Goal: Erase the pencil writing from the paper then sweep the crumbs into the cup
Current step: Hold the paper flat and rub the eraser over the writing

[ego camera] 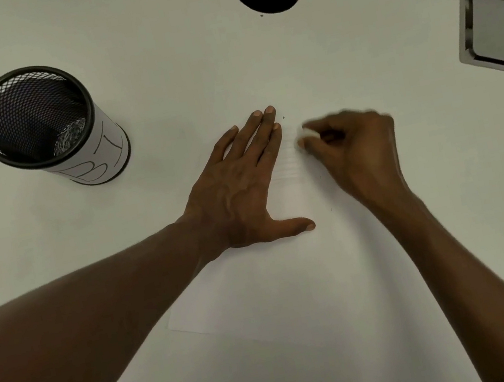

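Flat white sheet of paper [271, 288] lies smooth on the matte pale desk [153, 56]. Left hand [243, 189] presses it down, fingers straight, thumb splayed. Right hand [354, 146], blurred, pinches a small white eraser [309, 133] against the paper's far end. Left of the paper stands the cylindrical black mesh cup [40, 123], well apart.

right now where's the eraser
The eraser is pinched in the right hand on the paper, just right of the left hand's fingertips.
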